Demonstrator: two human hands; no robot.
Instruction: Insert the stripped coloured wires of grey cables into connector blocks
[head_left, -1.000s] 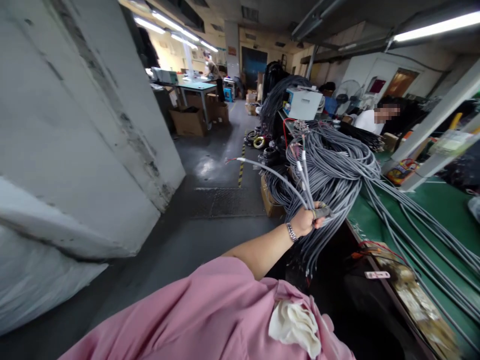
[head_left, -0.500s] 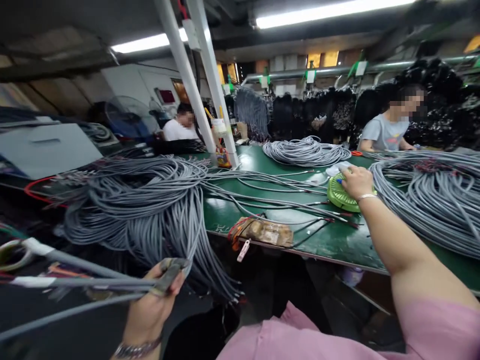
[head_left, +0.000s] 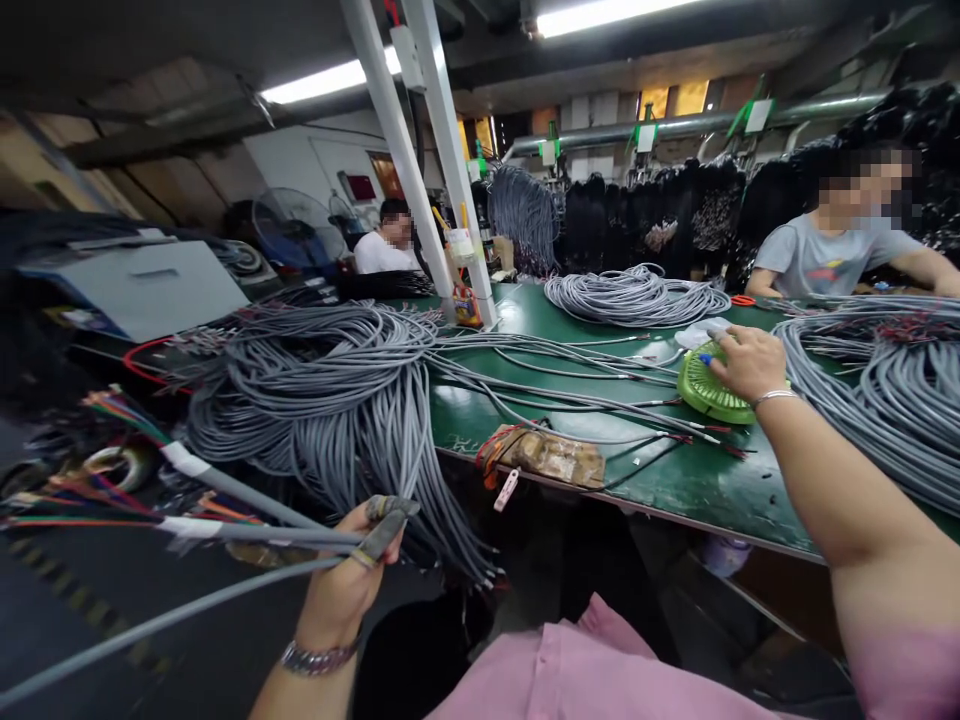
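Grey cables [head_left: 292, 538], some splaying coloured wires [head_left: 135, 417], jut leftward; a green fan [head_left: 705, 388] sits on the table [head_left: 697, 500].

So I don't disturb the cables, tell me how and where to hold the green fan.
Take the green fan by its round rim, probably from the near side: that curved edge faces the camera, while gray cables lie to its right.

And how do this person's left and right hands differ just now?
The left hand grips gray cables; the right hand is on a green fan.
The left hand is in front of the green table; the right hand is above it.
The left wrist wears a chunky linked band; the right, a slim bangle.
Both wrists, then, wear something.
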